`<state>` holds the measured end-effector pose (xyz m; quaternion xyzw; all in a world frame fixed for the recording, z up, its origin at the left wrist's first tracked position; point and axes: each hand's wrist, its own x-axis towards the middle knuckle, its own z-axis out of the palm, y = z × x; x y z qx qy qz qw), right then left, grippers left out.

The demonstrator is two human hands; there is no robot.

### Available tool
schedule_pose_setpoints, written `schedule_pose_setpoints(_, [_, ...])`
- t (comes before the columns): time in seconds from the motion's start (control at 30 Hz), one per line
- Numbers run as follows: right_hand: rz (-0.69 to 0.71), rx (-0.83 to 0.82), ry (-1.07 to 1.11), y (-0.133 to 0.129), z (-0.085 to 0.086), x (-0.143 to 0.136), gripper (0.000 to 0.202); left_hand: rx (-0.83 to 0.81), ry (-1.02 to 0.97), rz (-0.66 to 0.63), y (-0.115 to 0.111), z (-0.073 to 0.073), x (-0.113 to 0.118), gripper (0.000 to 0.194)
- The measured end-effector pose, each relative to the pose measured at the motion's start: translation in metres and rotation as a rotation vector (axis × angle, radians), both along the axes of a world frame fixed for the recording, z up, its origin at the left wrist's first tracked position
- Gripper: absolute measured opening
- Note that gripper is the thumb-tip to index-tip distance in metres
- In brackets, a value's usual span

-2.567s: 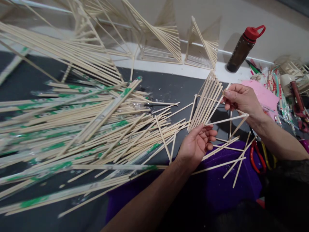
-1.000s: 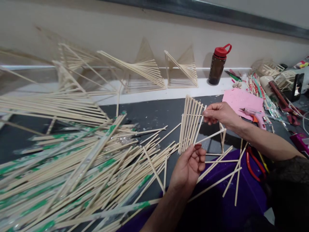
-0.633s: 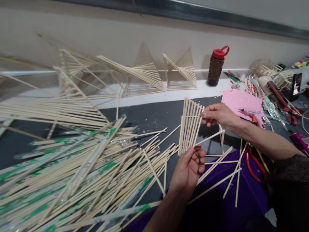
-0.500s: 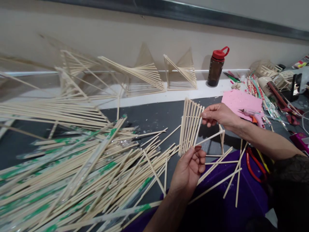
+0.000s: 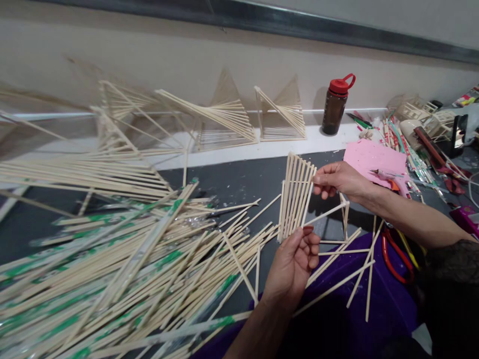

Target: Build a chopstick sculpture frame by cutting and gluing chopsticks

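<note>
A small frame of pale wooden chopsticks (image 5: 295, 197) stands on the dark table, its sticks set side by side in a slanted fan. My right hand (image 5: 339, 180) pinches the upper end of the outermost chopstick (image 5: 309, 202) between thumb and finger. At the lower end of that same stick, my left hand (image 5: 294, 257) has thumb and fingertips closed, the other fingers curled. The frame's open side, with a thin upright corner (image 5: 345, 219), reaches out beneath my right forearm. Any glue at the joints is too small to make out.
Many chopsticks (image 5: 123, 269), some in green-printed wrappers, cover the left. Finished twisted stick frames (image 5: 228, 119) line the wall beside a red-lidded bottle (image 5: 334, 107). A glue gun (image 5: 392, 177) lies on a pink sheet (image 5: 368, 155). Red-handled pliers (image 5: 389, 262) and loose sticks rest on purple cloth (image 5: 396, 299).
Hardly anything differs. Both hands keep their hold on the chopstick, and the view has shifted very slightly.
</note>
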<state>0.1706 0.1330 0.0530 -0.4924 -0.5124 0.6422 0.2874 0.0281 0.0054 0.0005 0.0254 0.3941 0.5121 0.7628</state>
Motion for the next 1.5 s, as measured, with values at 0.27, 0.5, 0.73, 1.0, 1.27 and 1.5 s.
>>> schedule_pose_setpoints(0.27, [0.009, -0.011, 0.009, 0.001, -0.001, 0.0, 0.021, 0.001, -0.003, 0.003, 0.0, -0.001, -0.001, 0.026])
schedule_pose_setpoints(0.5, [0.014, -0.023, -0.013, 0.001, 0.001, 0.0, 0.02, -0.008, -0.008, -0.002, 0.0, -0.001, 0.0, 0.024])
schedule_pose_setpoints(0.73, [0.039, -0.007, -0.047, 0.003, -0.001, 0.0, 0.022, 0.001, -0.008, -0.004, 0.0, -0.001, 0.0, 0.027])
schedule_pose_setpoints(1.0, [0.006, 0.384, -0.181, 0.002, -0.004, 0.011, 0.034, 0.016, -0.02, 0.006, 0.0, -0.002, 0.0, 0.033])
schedule_pose_setpoints(1.27, [-0.005, 0.512, -0.011, 0.021, -0.021, 0.016, 0.023, 0.027, -0.037, -0.019, 0.0, -0.004, 0.0, 0.03])
schedule_pose_setpoints(1.5, [0.047, 0.337, 0.148, 0.023, -0.03, 0.014, 0.025, 0.041, -0.069, -0.042, 0.0, -0.003, 0.002, 0.023])
